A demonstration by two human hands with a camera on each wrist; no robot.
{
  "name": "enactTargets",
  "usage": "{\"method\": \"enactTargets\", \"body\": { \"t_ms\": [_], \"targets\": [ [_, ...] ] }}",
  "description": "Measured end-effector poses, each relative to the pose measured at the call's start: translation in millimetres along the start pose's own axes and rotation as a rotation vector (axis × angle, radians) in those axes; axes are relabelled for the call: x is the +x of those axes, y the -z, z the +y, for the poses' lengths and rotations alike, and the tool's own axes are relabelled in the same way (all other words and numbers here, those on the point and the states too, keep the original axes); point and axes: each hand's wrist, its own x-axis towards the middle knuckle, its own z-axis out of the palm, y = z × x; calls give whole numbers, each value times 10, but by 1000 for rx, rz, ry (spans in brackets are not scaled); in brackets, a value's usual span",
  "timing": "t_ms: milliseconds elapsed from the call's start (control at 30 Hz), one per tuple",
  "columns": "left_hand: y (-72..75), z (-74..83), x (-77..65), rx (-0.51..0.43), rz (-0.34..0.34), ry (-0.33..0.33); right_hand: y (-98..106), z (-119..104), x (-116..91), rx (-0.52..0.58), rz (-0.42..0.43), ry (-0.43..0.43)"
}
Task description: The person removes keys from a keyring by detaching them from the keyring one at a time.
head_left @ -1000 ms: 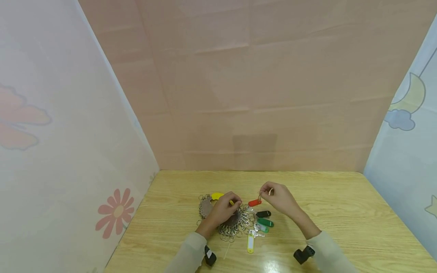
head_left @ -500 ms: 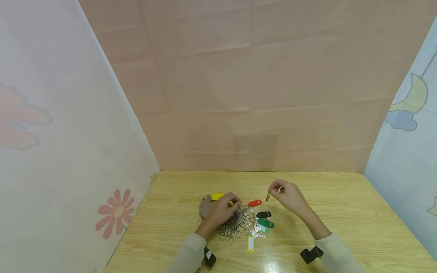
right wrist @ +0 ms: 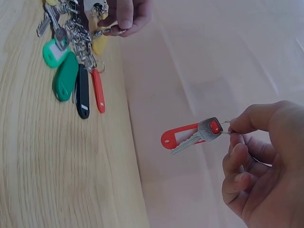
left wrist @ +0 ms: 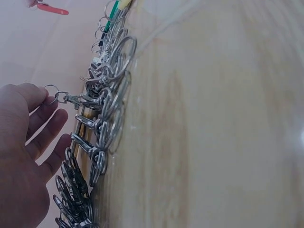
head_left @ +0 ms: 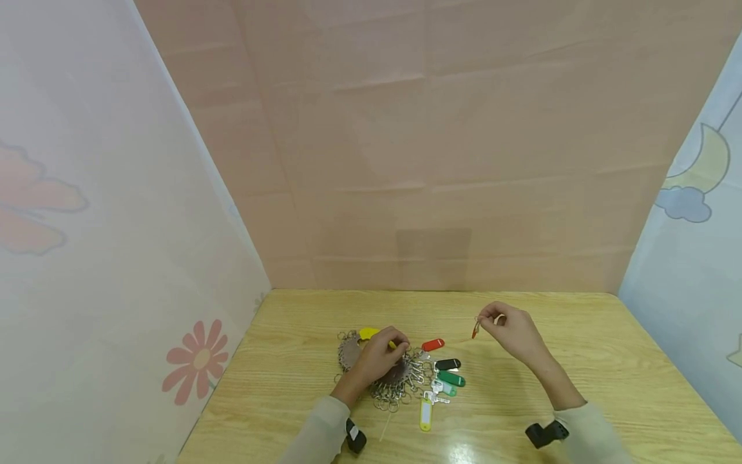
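A large key holder has a dark disc-like body, a yellow part and many small snap hooks with split rings round its edge. My left hand is over it; thumb and fingertip pinch one hook's split ring, lifted from the others. Away to the right, my right hand pinches a ring between thumb and forefinger. From that ring hang a silver key and a red key tag, in the air above the table.
Right of the holder lie another red tag, a black tag, a dark green tag, a light green tag and a yellow tag, some with keys. A thin pale strip lies nearer. Fabric walls enclose the wooden table.
My right hand has moved right, away from the holder, carrying the key with its red tag. The left hand has stayed in place on the holder's ring.
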Motion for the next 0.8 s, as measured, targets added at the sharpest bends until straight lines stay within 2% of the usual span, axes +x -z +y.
{"method": "enactTargets", "body": {
  "t_ms": [400,800],
  "targets": [
    [-14,6,-26,1,3,8,259,225,-140,-33,27,-68],
    [-33,18,-42,4,13,7,537,498,-250,-54,99,-90]
  ]
}}
